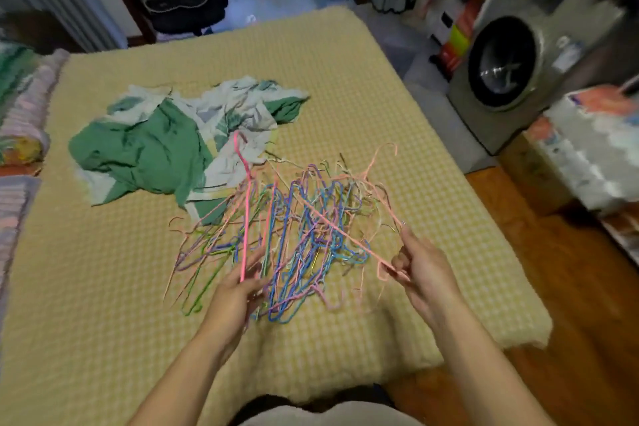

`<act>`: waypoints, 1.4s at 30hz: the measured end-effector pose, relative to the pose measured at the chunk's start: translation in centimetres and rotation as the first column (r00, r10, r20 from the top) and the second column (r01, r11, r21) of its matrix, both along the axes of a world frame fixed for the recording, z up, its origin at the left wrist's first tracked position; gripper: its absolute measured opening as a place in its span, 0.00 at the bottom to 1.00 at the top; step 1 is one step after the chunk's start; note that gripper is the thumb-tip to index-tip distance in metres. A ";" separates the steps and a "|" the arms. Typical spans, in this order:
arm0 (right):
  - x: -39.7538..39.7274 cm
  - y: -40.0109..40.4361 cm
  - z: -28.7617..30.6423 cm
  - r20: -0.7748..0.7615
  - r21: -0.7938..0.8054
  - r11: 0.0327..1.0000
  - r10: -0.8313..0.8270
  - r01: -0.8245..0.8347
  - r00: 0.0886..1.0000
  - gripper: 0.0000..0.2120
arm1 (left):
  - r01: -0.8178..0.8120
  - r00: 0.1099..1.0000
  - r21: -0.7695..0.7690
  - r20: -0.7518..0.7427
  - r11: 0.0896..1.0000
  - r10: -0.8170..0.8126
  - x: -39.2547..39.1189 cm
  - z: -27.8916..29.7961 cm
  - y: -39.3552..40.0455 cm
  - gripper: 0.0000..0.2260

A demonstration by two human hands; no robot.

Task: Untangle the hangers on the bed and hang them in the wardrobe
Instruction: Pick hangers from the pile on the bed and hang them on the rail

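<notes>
A green and white cloth (166,145) lies crumpled on the bed (103,287), left of the work. Next to it, the tangled pile of hangers (294,228) sits near the bed's near edge. The left hand (238,294) has its grip closed round the lower end of a bright pink hanger (246,211), which stands up out of the pile, probably to lift it free. The right hand (425,270) pinches a corner of a pale pink hanger (345,232) whose bar slants back across the pile, likely to draw it sideways. No wardrobe can be made out.
</notes>
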State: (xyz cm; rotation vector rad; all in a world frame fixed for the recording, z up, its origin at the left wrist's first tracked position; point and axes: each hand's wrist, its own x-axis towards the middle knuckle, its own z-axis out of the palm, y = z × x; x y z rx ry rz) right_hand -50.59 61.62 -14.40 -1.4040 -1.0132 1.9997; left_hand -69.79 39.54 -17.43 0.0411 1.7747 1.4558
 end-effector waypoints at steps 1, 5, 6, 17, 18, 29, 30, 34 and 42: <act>0.3 -0.8 -0.4 0.078 0.095 0.995 -0.002 -0.005 0.997 0.17 | 0.024 0.999 0.032 0.044 0.999 -0.025 -0.3 -0.1 -0.1 0.25; 3.7 -6.1 -0.6 0.259 0.335 0.942 -0.126 0.033 0.958 0.20 | 0.213 0.951 0.145 0.196 0.966 -0.239 -3.6 -0.6 -0.9 0.21; 4.6 -7.4 -0.4 0.298 0.363 0.931 -0.153 0.036 0.942 0.20 | 0.242 0.941 0.142 0.206 0.960 -0.268 -4.4 -1.0 -1.3 0.20; 10.9 -23.1 8.6 0.493 0.443 0.893 -0.318 0.081 0.810 0.13 | 0.678 0.708 -0.050 -0.221 0.733 -0.670 -6.9 -2.1 -2.9 0.14; 11.5 -23.9 10.0 0.551 0.452 0.891 -0.313 0.038 0.773 0.12 | 0.708 0.643 -0.095 -0.323 0.700 -0.694 -6.9 -1.3 -2.6 0.14; 13.9 -25.3 20.5 0.679 0.428 0.836 -0.046 -0.343 0.733 0.13 | 0.909 0.404 -0.090 -0.055 0.407 -0.913 -4.6 3.2 -3.9 0.12; 15.0 -25.2 20.3 0.678 0.440 0.840 -0.078 -0.317 0.731 0.13 | 0.926 0.375 -0.047 -0.012 0.375 -0.927 -4.5 3.5 -4.6 0.12; 18.7 -24.2 18.0 0.693 0.477 0.851 -0.211 -0.219 0.690 0.14 | 0.918 0.333 0.169 0.160 0.358 -0.929 -4.4 4.9 -7.1 0.16; 19.3 -24.8 11.6 0.829 0.521 0.831 -0.439 -0.193 0.348 0.12 | 0.886 0.323 0.279 0.200 0.370 -0.925 -4.4 8.5 -7.3 0.12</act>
